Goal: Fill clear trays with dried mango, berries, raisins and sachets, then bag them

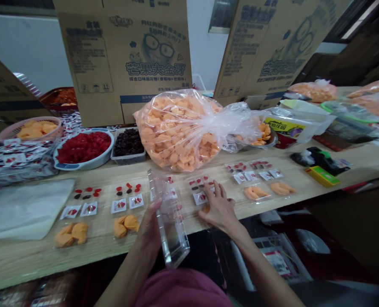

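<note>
My left hand [151,226] grips a clear plastic box [173,230], tilted up on its side at the table's front edge. My right hand [219,209] lies with fingers spread over a group of sweets, touching it and partly hiding it. In that group a small white sachet [200,198] and red and dark pieces show. To the left are two similar groups, each with red and dark pieces, two sachets [127,204] and orange pieces [125,224]. Two more groups with peach-coloured pieces [256,192] lie to the right, seemingly in clear trays.
Behind stands a big knotted bag [179,132] of orange sweets. Beside it are a tub of dark pieces [128,158], a bowl of red pieces [110,158] and heaped sachets [13,155]. A tape dispenser [323,160] and yellow-green box [323,176] sit right. Cardboard boxes [125,55] rise behind.
</note>
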Tool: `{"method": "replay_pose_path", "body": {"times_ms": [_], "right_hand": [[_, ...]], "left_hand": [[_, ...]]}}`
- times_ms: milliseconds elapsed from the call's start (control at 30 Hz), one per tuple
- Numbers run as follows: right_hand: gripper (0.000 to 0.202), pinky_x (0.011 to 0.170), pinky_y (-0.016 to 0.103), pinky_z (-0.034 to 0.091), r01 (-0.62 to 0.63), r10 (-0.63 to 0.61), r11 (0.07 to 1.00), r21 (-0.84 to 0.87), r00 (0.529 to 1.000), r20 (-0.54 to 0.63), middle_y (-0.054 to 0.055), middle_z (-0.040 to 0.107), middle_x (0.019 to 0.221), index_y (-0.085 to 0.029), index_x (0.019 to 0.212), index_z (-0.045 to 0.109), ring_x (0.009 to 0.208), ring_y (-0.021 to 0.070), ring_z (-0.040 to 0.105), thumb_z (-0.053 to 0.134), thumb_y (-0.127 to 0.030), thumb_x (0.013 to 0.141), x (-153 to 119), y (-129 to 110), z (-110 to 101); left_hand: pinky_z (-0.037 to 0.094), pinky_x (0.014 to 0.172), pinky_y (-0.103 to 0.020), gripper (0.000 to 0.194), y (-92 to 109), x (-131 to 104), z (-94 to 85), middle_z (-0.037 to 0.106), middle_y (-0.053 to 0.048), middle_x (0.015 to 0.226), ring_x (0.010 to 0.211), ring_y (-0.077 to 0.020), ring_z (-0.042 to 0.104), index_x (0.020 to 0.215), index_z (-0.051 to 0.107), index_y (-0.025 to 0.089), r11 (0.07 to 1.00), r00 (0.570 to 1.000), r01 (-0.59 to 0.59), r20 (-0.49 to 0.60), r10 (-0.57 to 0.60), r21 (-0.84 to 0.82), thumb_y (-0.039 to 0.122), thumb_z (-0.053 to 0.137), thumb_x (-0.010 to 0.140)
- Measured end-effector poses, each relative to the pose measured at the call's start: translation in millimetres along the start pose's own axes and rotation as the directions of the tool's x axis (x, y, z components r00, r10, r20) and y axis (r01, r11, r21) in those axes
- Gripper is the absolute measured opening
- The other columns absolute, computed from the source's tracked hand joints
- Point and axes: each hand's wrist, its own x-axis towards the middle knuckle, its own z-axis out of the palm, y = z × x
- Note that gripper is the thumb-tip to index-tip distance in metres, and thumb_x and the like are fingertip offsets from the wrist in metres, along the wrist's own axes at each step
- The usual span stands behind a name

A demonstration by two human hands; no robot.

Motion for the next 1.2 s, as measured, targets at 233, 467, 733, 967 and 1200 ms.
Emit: {"method": "replay_pose_path", "body": {"times_ms": [233,467,733,967,1200], "right_hand": [[0.084,0.093,0.066,0.027,-0.024,0.024,0.999,-0.023,1.000,0.001,0.019,0.012,0.153,-0.025,0.145,0.027,0.138,0.0407,0.009,0.059,-0.055,0.074,-5.5,-4.3,17.5],[0.070,0.095,0.070,0.022,0.032,-0.032,0.999,-0.021,0.999,-0.039,0.014,0.017,0.153,-0.028,0.144,0.031,0.139,0.0401,0.008,0.044,-0.062,0.084,2.3,-9.1,23.7],[0.063,0.099,0.071,0.018,-0.130,0.123,0.991,-0.041,0.983,-0.139,0.017,0.025,0.150,-0.020,0.139,0.040,0.138,0.0397,0.015,0.046,-0.054,0.087,24.1,32.8,15.9],[0.036,0.091,0.041,0.043,0.274,-0.180,0.475,0.836,0.960,-0.213,0.010,0.063,0.107,-0.021,0.097,0.065,0.102,0.0253,0.056,0.058,-0.052,0.081,1.8,-22.7,-20.6],[0.028,0.050,0.022,0.033,-0.029,-0.400,-0.077,0.997,0.916,-0.004,-0.002,0.054,0.065,-0.018,0.071,0.065,0.056,0.0095,0.044,0.080,-0.041,0.065,1.0,-93.9,-45.0]], "left_hand": [[0.055,0.072,-0.039,0.040,1.3,1.0,-4.7,0.069,-0.007,0.083,0.078,-0.0249,0.066,0.089,0.065,0.015,0.999,0.999,0.041,-0.005,-0.041,-0.011,0.035,0.076,0.057],[0.054,0.068,-0.037,0.037,1.0,0.6,-4.7,0.068,-0.006,0.079,0.072,-0.0221,0.065,0.091,0.064,0.014,0.999,0.999,0.033,-0.001,-0.033,-0.025,0.034,0.074,0.061],[0.051,0.058,-0.034,0.039,4.7,-2.6,-8.1,0.068,-0.007,0.075,0.061,-0.0208,0.063,0.089,0.064,0.015,0.998,0.999,0.045,0.016,-0.045,0.046,0.040,0.075,0.060],[0.047,0.063,-0.031,0.043,-5.3,2.1,-1.0,0.064,-0.005,0.079,0.065,-0.0165,0.058,0.087,0.062,0.015,0.995,0.996,-0.050,0.074,0.043,0.090,0.037,0.077,0.053],[0.044,0.065,-0.028,0.050,-14.7,9.3,-11.4,0.060,-0.007,0.101,0.084,-0.0189,0.055,0.103,0.061,0.020,0.974,0.956,-0.172,0.264,0.129,0.150,0.034,0.074,0.056]]}}
